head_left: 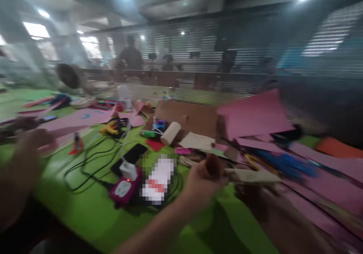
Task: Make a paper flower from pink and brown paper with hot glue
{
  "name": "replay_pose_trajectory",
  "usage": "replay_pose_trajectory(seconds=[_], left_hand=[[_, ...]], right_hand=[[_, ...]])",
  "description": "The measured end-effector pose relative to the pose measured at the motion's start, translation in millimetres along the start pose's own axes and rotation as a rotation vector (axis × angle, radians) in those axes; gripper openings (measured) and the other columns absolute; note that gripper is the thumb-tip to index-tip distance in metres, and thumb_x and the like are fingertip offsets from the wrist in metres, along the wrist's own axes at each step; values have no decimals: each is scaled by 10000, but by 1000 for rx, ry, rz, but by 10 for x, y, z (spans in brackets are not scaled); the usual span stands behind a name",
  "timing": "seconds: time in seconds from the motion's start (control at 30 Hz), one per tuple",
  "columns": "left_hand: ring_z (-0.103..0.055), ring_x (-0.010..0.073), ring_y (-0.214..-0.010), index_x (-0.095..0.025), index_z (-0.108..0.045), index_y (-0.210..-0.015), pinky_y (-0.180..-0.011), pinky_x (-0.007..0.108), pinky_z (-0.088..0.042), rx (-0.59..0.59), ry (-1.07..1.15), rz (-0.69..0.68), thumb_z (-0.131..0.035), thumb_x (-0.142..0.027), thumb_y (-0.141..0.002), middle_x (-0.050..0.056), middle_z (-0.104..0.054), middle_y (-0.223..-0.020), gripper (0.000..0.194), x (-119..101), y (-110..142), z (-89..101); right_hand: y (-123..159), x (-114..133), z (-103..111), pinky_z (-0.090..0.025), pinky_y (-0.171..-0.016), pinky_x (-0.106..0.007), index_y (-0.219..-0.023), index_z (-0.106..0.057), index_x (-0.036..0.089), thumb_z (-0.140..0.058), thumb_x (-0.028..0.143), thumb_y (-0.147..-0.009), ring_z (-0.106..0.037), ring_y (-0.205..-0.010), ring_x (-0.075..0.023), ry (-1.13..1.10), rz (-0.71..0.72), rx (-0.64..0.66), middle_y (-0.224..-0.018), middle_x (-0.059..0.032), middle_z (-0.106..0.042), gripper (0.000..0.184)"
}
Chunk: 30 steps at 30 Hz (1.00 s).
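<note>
My left hand (pixel 202 184) reaches in from the bottom middle, its fingers closed around a rolled brown piece (pixel 212 166) that looks like a short tube with its open end up. Just right of it, a blurred, shaded shape seems to be my right hand (pixel 255 197). A pale beige strip (pixel 255 175) lies along its upper side; whether the fingers grip it is smeared. Beneath both hands is the green tabletop (pixel 85 216). A phone with a pixelated screen (pixel 159 180) lies left of my left hand, beside a magenta power socket block (pixel 126 188) with a white charger (pixel 128 170).
Another person's hand (pixel 36 140) and forearm enter at far left. Black cables (pixel 85 163) loop over the table near a dark phone (pixel 133 155). A cream roll (pixel 171 133), brown cardboard (pixel 187 116), pink sheets (pixel 255 114) and a blue bundle (pixel 292 164) crowd the back and right.
</note>
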<state>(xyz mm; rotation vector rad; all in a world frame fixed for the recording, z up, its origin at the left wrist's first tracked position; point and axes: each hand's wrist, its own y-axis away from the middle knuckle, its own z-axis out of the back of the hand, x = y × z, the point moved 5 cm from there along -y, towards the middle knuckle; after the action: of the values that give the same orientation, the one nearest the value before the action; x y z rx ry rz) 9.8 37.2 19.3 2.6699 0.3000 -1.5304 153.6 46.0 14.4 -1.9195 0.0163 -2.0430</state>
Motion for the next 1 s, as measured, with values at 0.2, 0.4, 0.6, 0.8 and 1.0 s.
replay_pose_trajectory(seconds=[0.2,0.4,0.6,0.8,1.0], left_hand=[[-540,127,-736,-153,-647,-795,-686,231,-416,163,-284,-158,-667,-102,-704,1,-626,-780,106,78,105,20],[-500,117,-697,-172,-609,-846,-639,210,-389,164,-519,-231,-662,-119,-730,-30,-581,-763,138,76,138,51],[-518,127,-664,-178,-586,-773,-626,216,-379,153,-809,-269,-636,-151,-735,-30,-592,-717,68,66,116,23],[-538,141,-679,-185,-582,-789,-633,228,-366,169,-918,-314,-579,-83,-693,-11,-624,-751,141,84,139,-6],[-435,119,-612,-191,-510,-710,-578,228,-289,229,-944,-256,-577,-72,-647,-40,-517,-663,150,156,155,-33]], right_hand=[[14,113,328,-519,-616,-268,-768,-745,203,-866,398,-635,-619,-662,-158,-215,-180,-184,-748,-20,-720,265],[50,370,449,-546,-668,-303,-778,-753,257,-854,360,-660,-652,-751,-188,-360,56,-334,-806,-6,-729,186],[205,469,361,-530,-642,-252,-883,-740,277,-778,263,-774,-627,-721,-156,-164,194,-191,-825,8,-707,117],[248,579,166,-511,-691,-263,-950,-714,246,-657,132,-833,-662,-776,-178,285,365,18,-883,-20,-728,173],[265,537,61,-516,-696,-249,-952,-687,236,-609,166,-873,-684,-803,-178,344,333,51,-899,-20,-733,131]])
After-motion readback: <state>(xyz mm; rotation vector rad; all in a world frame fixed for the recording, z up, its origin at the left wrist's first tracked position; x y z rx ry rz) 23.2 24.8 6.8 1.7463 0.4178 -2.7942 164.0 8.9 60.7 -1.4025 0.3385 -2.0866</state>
